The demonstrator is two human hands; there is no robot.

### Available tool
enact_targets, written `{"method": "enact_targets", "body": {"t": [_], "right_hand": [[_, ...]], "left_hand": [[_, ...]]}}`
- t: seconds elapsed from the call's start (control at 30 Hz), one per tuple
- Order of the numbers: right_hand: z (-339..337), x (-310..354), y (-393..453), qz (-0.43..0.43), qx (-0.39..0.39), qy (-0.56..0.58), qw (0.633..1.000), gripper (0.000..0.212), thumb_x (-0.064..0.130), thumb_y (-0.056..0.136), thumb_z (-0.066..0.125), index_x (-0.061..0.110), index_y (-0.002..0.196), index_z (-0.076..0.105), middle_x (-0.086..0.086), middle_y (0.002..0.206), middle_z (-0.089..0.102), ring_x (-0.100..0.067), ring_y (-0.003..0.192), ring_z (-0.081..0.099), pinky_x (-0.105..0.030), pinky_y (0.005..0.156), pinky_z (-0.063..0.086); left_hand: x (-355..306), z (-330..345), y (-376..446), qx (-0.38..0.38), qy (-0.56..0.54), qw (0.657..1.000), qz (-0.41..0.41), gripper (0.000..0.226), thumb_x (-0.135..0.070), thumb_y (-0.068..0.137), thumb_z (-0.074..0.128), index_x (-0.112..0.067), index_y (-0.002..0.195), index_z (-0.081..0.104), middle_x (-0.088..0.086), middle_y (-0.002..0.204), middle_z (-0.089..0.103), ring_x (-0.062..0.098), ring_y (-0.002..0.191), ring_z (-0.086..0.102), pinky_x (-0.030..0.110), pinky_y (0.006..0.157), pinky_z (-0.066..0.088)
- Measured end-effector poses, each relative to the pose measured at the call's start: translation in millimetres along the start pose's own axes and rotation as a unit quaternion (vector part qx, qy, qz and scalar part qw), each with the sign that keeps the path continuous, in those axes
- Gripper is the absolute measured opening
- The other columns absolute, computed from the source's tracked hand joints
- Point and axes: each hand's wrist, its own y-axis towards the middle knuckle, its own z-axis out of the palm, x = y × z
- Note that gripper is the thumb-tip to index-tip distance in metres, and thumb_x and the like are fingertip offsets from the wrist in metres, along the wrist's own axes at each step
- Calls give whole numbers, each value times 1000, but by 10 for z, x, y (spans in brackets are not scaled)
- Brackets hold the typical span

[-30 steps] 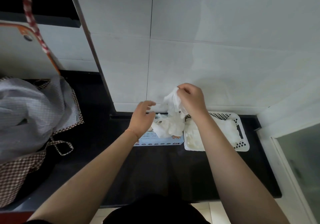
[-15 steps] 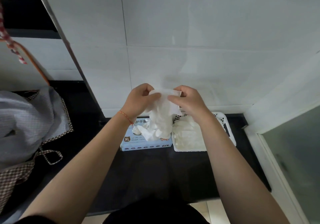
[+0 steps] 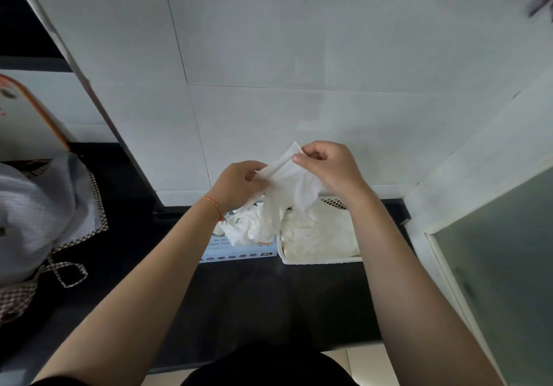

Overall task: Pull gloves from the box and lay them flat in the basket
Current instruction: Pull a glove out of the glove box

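Two hands pinch one glove (image 3: 291, 188) by its cuff above the tabletop (image 3: 254, 302): left hand (image 3: 239, 183) at 9 o'clock, right hand (image 3: 329, 167) at 3. Basket (image 3: 317, 261) below holds gloves; box (image 3: 239, 251) beside it bulges. Dangling fingers risk snagging, folding.

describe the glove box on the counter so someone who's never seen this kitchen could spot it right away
Find the black counter under the white tiled wall. At its back edge, against the wall, sit two containers side by side; the glove box is the left one, beside the white perforated basket. It is the pale blue printed carton marked XL, with crumpled white gloves spilling from its top.
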Motion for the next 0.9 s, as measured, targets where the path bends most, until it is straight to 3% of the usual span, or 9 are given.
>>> {"method": "enact_targets", "body": {"t": [0.07, 0.2, 0.4, 0.47, 0.53, 0.6, 0.73, 0.83, 0.9], "right_hand": [[-26, -19, 5, -8, -18, -4, 1000, 6, 20, 88, 72, 15, 83, 71, 11, 67, 60, 2, 58, 50, -10, 58, 40], [-56, -44, 26, -22, -41, -19, 999, 12, 21, 92, 66, 13, 84, 67, 13, 66, 57, 3, 57, 48, -11, 58, 38], [-177, -193, 25, 16, -48, -48, 998, 17, 31, 95, 60, 15, 88, 62, 7, 69, 57, -1, 54, 47, -13, 54, 37], [-198, -288, -1, 53, -48, -30, 997, 20, 33, 94, 61, 14, 91, 64, 6, 70, 59, -3, 55, 52, -15, 54, 41], [-244, -447, -25, 102, -59, -2, 993, 21, 34, 93, 64, 13, 92, 65, 7, 65, 58, 1, 49, 52, -13, 50, 42], [-351, -663, -42, 158, -58, 5, 986, 19, 32, 92, 65, 14, 97, 65, 8, 69, 59, 2, 53, 54, -14, 52, 43], [-462, -1105, -153, 228, -1, 7, 974, 30, 20, 88, 65, 27, 115, 53, 9, 89, 59, -7, 77, 59, -23, 65, 46], [-598, -1447, -209, 242, 37, 10, 969, 34, 7, 86, 59, 31, 109, 49, 1, 69, 53, -16, 63, 49, -27, 60, 41], [-668, -1584, -221, 243, 47, -3, 969, 27, 3, 88, 52, 24, 105, 55, 1, 70, 52, -14, 61, 45, -25, 56, 38]], "left_hand": [[-5, 32, -1, 29, 24, 999, -23, 24, -9, 82, 59, -15, 61, 50, -7, 54, 44, 11, 53, 38, 24, 53, 33], [38, 68, -20, 91, -61, 991, -74, 49, -41, 74, 67, 6, 72, 52, 6, 70, 39, 17, 65, 34, 31, 60, 26], [176, 130, 48, 73, -186, 977, -80, 38, -43, 67, 65, -11, 87, 59, 7, 85, 50, 20, 84, 49, 37, 82, 39], [172, 140, 99, 71, -196, 974, -87, 37, -39, 70, 64, -6, 85, 59, 9, 81, 49, 21, 78, 48, 36, 78, 41], [152, 231, 181, 79, -213, 969, -95, 28, -31, 82, 62, -4, 82, 55, 7, 69, 42, 19, 61, 41, 28, 60, 37], [169, 437, 319, 82, -182, 971, -132, 26, -21, 93, 59, -10, 71, 48, -3, 57, 40, 14, 49, 33, 24, 48, 26], [319, 835, 523, 117, -63, 973, -187, 30, -15, 94, 55, -19, 66, 44, -6, 59, 41, 13, 52, 33, 23, 47, 26], [342, 1128, 712, 124, 67, 975, -171, 26, -15, 92, 54, -13, 66, 49, 1, 66, 46, 16, 59, 42, 24, 55, 34], [330, 1268, 825, 118, 121, 974, -148, 24, -18, 92, 56, -6, 71, 59, 5, 72, 55, 20, 69, 49, 28, 64, 38]]}}
